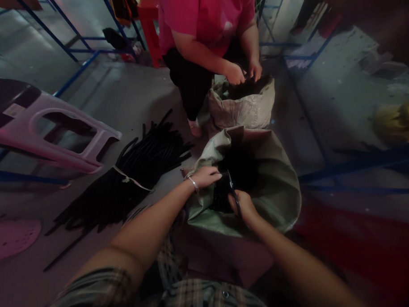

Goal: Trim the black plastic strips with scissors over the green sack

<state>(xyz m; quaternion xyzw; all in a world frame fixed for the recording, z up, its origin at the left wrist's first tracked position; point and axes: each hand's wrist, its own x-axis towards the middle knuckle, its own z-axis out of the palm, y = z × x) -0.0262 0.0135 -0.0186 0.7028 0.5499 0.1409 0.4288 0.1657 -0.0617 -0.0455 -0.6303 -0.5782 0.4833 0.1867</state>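
My left hand (205, 177), with a metal bracelet on the wrist, rests at the near side of a green woven sack (276, 205). My right hand (243, 207) is a little to the right of it. Between them is a dark bunch of black strips (223, 194), which both hands seem to grip. A thin dark piece runs through my right fingers. Most of the black material inside the sack lies in shadow, so single pieces are hard to tell apart.
A large bundle of black strips (130, 177) tied with pale cord lies on the concrete floor to the left. Beyond it is a pink plastic stool (47, 130) on its side. A co-worker in a pink shirt (195, 23) has both hands at a second sack (241, 105). Blue metal rack frames (358, 165) stand around.
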